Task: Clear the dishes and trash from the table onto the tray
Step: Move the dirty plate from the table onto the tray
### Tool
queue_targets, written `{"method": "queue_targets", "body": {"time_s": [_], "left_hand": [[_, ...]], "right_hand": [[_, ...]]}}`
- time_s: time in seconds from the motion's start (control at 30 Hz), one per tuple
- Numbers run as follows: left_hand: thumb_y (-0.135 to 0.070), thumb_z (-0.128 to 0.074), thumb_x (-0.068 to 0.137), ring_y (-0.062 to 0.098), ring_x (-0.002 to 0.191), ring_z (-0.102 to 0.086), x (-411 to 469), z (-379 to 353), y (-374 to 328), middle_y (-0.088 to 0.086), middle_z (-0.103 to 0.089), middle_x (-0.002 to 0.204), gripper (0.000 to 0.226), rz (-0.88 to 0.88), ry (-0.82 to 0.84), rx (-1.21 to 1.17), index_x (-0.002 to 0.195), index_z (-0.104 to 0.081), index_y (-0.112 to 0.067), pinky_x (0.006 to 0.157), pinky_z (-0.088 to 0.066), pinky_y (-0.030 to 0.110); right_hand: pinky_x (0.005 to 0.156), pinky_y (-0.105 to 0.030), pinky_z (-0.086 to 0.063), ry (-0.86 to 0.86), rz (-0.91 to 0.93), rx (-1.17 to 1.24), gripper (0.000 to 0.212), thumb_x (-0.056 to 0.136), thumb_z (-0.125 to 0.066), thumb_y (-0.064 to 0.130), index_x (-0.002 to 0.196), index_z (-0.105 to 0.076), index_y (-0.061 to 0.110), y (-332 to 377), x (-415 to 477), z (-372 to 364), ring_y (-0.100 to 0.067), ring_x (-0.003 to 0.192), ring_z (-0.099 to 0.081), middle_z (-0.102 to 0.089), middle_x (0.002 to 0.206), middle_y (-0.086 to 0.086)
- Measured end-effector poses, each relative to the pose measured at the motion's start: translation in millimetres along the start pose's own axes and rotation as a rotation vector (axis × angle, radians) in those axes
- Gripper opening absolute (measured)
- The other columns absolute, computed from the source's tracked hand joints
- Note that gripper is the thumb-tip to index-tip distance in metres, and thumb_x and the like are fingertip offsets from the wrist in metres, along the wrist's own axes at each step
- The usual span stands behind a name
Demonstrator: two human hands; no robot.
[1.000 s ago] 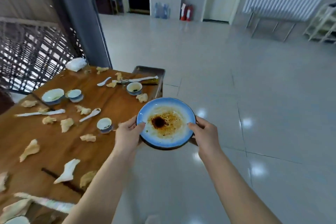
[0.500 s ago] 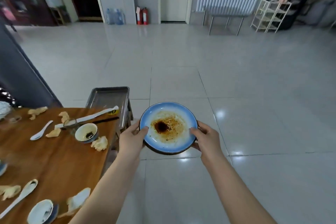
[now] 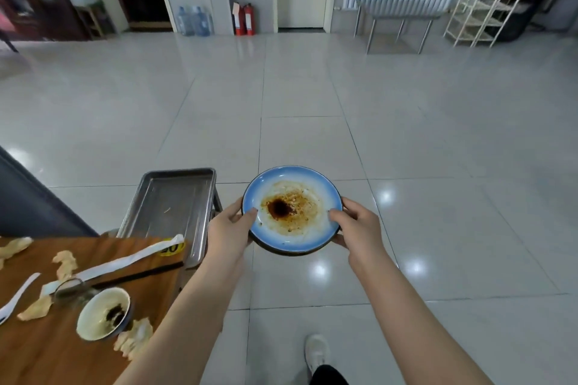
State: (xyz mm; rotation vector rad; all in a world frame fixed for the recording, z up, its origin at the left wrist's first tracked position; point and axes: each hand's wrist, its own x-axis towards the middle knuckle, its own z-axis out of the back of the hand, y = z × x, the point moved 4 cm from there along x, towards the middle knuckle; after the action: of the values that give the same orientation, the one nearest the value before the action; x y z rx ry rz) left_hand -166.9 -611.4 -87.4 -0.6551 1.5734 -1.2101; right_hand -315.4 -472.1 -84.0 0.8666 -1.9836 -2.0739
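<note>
A blue-rimmed plate (image 3: 308, 236) smeared with brown sauce is held level over the floor. My left hand (image 3: 230, 230) grips its left rim and my right hand (image 3: 358, 228) grips its right rim. The metal tray (image 3: 170, 200) sits just left of the plate, beyond the end of the wooden table (image 3: 40, 350), with nothing in it but a small scrap. On the table lie a small dirty bowl (image 3: 103, 316), a white spoon (image 3: 17, 297), a white paper strip (image 3: 125, 261), dark chopsticks (image 3: 137, 275) and crumpled napkins (image 3: 65, 262).
Glossy tiled floor (image 3: 406, 134) stretches ahead and to the right. A dark pillar (image 3: 28, 200) stands left of the tray. Far back are water bottles (image 3: 192, 20), fire extinguishers (image 3: 244, 19), a radiator with a metal table (image 3: 400, 9) and a white rack (image 3: 481, 15). My shoe (image 3: 316, 353) shows below.
The view has swung right and forward along the table. The tray has come closer and now lies just left of the plate, which both hands still hold.
</note>
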Motion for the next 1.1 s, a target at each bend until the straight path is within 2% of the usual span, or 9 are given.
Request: {"method": "queue_targets", "body": {"time_s": [0.07,0.23,0.4,0.53,0.63,0.83,0.93,1.03,1.1], "left_hand": [[-0.007,-0.058,0.093,0.024,0.093,-0.067,23.0,-15.6,-8.6,0.002,-0.07,0.089,0.04,-0.002,-0.004,-0.01,0.133,-0.055,-0.012,0.081,-0.056,0.035],[-0.004,-0.055,0.095,0.022,0.085,-0.068,78.6,-56.6,-39.2,0.002,-0.071,0.087,0.035,0.002,-0.061,-0.075,0.128,-0.058,-0.011,0.065,-0.056,0.024],[-0.006,-0.059,0.093,0.022,0.084,-0.068,128.7,-80.7,-65.7,0.003,-0.07,0.085,0.033,-0.01,-0.134,-0.131,0.126,-0.06,-0.013,0.077,-0.057,0.03],[-0.006,-0.06,0.092,0.024,0.086,-0.068,168.6,-84.3,-77.1,0.007,-0.069,0.088,0.038,-0.01,-0.178,-0.168,0.129,-0.058,-0.01,0.079,-0.057,0.033],[-0.006,-0.06,0.092,0.021,0.086,-0.068,200.6,-78.1,-80.6,0.008,-0.067,0.09,0.04,-0.002,-0.212,-0.177,0.132,-0.056,-0.01,0.08,-0.057,0.032],[-0.008,-0.061,0.091,0.029,0.081,-0.055,276.5,-47.7,-81.4,0.014,-0.07,0.092,0.035,-0.002,-0.273,-0.187,0.124,-0.064,-0.02,0.087,-0.05,0.054],[-0.007,-0.061,0.092,0.026,0.081,-0.064,321.1,-20.5,-89.1,0.01,-0.073,0.094,0.035,0.009,-0.327,-0.237,0.125,-0.063,-0.019,0.083,-0.054,0.048],[-0.005,-0.06,0.091,0.021,0.094,-0.069,354.3,5.7,-96.2,0.004,-0.073,0.098,0.039,0.016,-0.383,-0.296,0.13,-0.059,-0.014,0.092,-0.054,0.042],[-0.004,-0.06,0.092,0.017,0.093,-0.069,369.9,21.9,-96.1,-0.001,-0.074,0.092,0.04,0.029,-0.443,-0.327,0.13,-0.058,-0.016,0.093,-0.053,0.039]], "right_hand": [[0.061,-0.027,-0.058,0.026,0.013,-0.013,0.032,0.087,-0.053,-0.002,0.084,-0.068,0.026,9.6,34.3,-5.7,-0.014,0.076,-0.064,-0.067,0.084,-0.002],[0.058,-0.023,-0.056,0.101,0.024,-0.035,0.029,0.089,-0.054,-0.001,0.091,-0.069,0.024,38.3,122.4,-20.9,-0.011,0.073,-0.065,-0.067,0.08,0.003],[0.068,-0.033,-0.058,0.175,0.054,-0.076,0.037,0.088,-0.053,-0.001,0.079,-0.068,0.031,66.2,188.3,-44.1,-0.013,0.072,-0.065,-0.066,0.072,0.005],[0.071,-0.034,-0.058,0.21,0.037,-0.103,0.032,0.089,-0.055,0.001,0.088,-0.068,0.03,74.9,232.9,-69.5,-0.015,0.079,-0.066,-0.068,0.081,0.001],[0.07,-0.031,-0.058,0.245,0.028,-0.121,0.027,0.091,-0.056,0.003,0.099,-0.068,0.025,75.2,263.4,-98.2,-0.016,0.084,-0.067,-0.069,0.087,0.001],[0.071,-0.033,-0.059,0.327,-0.018,-0.152,0.027,0.091,-0.057,0.003,0.107,-0.067,0.021,68.0,323.8,-174.7,-0.019,0.087,-0.067,-0.069,0.092,-0.002],[0.072,-0.035,-0.059,0.379,-0.053,-0.171,0.027,0.091,-0.057,0.002,0.107,-0.066,0.022,63.6,354.7,-230.8,-0.022,0.088,-0.067,-0.069,0.093,-0.003],[0.07,-0.033,-0.059,0.447,-0.073,-0.189,0.028,0.091,-0.057,0.002,0.106,-0.064,0.024,58.8,374.4,-282.1,-0.021,0.088,-0.067,-0.069,0.094,-0.002],[0.071,-0.034,-0.059,0.49,-0.096,-0.214,0.027,0.092,-0.057,0.002,0.108,-0.063,0.023,53.0,386.2,-312.2,-0.02,0.089,-0.067,-0.069,0.095,-0.001]]}}
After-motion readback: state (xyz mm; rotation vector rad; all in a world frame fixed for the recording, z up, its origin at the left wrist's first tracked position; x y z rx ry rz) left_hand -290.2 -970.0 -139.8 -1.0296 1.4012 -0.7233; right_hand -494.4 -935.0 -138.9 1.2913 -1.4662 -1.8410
